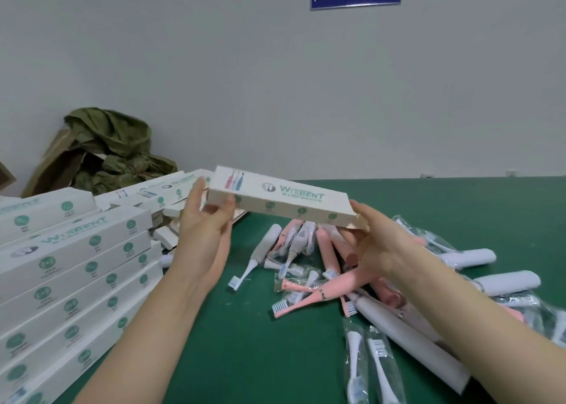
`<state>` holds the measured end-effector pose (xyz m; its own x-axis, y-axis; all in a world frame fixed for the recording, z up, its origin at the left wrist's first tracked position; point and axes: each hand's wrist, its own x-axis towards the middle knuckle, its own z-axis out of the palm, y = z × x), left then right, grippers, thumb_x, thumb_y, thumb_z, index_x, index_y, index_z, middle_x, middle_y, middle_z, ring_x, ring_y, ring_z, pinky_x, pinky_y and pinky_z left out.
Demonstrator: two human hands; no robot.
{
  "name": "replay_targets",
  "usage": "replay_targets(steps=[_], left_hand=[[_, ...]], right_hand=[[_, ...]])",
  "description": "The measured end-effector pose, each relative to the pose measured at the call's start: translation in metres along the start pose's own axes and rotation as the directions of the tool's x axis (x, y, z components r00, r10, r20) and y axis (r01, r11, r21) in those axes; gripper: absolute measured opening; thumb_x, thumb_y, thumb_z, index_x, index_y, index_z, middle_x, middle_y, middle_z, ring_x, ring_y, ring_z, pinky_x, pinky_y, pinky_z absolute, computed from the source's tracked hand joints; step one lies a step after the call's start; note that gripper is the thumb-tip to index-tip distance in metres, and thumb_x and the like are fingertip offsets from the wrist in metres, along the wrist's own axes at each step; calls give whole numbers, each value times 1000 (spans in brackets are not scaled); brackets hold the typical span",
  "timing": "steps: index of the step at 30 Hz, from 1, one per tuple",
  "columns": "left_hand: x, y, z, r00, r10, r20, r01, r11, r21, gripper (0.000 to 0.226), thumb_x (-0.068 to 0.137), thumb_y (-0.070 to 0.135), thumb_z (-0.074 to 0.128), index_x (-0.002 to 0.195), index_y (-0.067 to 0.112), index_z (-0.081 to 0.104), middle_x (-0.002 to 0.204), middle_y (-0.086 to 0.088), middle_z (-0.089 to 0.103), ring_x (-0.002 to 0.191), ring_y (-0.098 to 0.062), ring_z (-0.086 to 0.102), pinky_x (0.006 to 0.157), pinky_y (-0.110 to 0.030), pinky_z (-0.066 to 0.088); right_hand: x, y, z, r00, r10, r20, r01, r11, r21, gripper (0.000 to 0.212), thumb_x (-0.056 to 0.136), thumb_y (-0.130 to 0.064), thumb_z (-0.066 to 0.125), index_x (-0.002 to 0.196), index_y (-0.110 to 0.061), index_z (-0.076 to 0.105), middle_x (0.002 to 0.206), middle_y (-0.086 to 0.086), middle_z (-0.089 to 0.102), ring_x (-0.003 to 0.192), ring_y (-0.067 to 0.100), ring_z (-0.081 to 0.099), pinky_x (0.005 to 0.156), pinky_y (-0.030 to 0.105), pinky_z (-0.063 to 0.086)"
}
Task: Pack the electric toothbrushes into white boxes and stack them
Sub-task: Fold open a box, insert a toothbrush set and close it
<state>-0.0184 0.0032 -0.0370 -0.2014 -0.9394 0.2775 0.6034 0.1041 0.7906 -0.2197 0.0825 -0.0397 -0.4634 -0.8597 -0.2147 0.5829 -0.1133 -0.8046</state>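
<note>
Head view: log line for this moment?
long white cardboard box: held above pink-and-white toothbrush pile | left hand: grips one end | right hand: grips other end | white box stack: left

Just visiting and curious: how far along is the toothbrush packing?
Partway. A stack of boxes sits at the left; whether they are filled is hidden. The left hand and right hand hold one white box above the green table. Many loose toothbrushes lie beneath it, unpacked.
</note>
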Motion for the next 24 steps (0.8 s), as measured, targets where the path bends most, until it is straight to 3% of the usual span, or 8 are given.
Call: replay_targets(steps=[2, 5, 7, 9, 12, 14, 17, 24], left_hand=[[1, -4, -2, 967, 158, -199, -57, 899, 434, 77, 87, 9, 65, 149, 16, 21, 148, -8, 37, 133, -18, 39, 101, -23, 31], [-10, -7, 1, 842, 537, 58, -340, 444, 829, 75, 81, 21, 74, 143, 23, 32, 146, 0, 30, 135, -12, 26, 104, -17, 18], [-19, -8, 10, 809, 511, 290, -491, 317, 811, 73, 76, 37, 76, 138, 33, 37, 142, 11, 31, 129, -1, 26, 102, -11, 18], [-27, -10, 20, 766, 387, 514, -627, 269, 731, 71, 75, 47, 73, 135, 41, 35, 138, 17, 33, 126, 5, 27, 100, -4, 18], [-33, -12, 21, 623, 324, 712, -774, 121, 621, 50, 83, 35, 64, 127, 38, 42, 141, 3, 42, 126, -6, 36, 106, -18, 26], [-33, -9, 18, 612, 368, 700, -781, 139, 609, 31, 86, 33, 55, 117, 30, 53, 136, 1, 46, 124, -12, 41, 103, -20, 30], [-35, -8, 18, 670, 374, 642, -739, 244, 628, 29, 89, 37, 45, 103, 19, 62, 126, 3, 50, 122, -10, 44, 99, -12, 30], [-32, -14, 22, 731, 435, 525, -668, 300, 681, 16, 88, 18, 47, 76, 13, 55, 80, 17, 54, 82, 3, 48, 74, -15, 35]], right_hand=[[0, 0, 1, 982, -185, -36, 181, 978, -102, 15, 91, -17, 62, 86, -3, 66, 78, 6, 70, 63, 12, 67, 66, 23, 57], [-14, 2, 11, 919, -390, 57, 381, 842, -382, 20, 92, -22, 59, 89, -4, 69, 82, 6, 71, 67, 11, 66, 72, 23, 55], [-27, 5, 21, 876, -453, 169, 480, 778, -404, 19, 92, -15, 57, 81, -6, 68, 70, 3, 68, 61, 10, 63, 58, 16, 52], [-38, 7, 32, 854, -443, 274, 520, 759, -393, 15, 92, -10, 56, 89, -3, 69, 72, 4, 69, 64, 10, 66, 60, 17, 54], [-47, 10, 39, 850, -376, 369, 501, 793, -345, 15, 93, -10, 56, 100, -2, 67, 79, 5, 68, 72, 14, 66, 70, 25, 58], [-49, 11, 39, 840, -353, 412, 497, 806, -322, 17, 94, -10, 55, 104, 1, 65, 86, 8, 67, 77, 18, 67, 73, 27, 58], [-48, 12, 38, 824, -352, 444, 512, 799, -315, 18, 95, -7, 54, 107, 3, 62, 91, 12, 70, 84, 20, 68, 75, 28, 58], [-42, 18, 37, 827, -335, 452, 509, 788, -346, 8, 93, -6, 56, 96, -6, 64, 75, 0, 71, 72, 11, 68, 68, 21, 57]])
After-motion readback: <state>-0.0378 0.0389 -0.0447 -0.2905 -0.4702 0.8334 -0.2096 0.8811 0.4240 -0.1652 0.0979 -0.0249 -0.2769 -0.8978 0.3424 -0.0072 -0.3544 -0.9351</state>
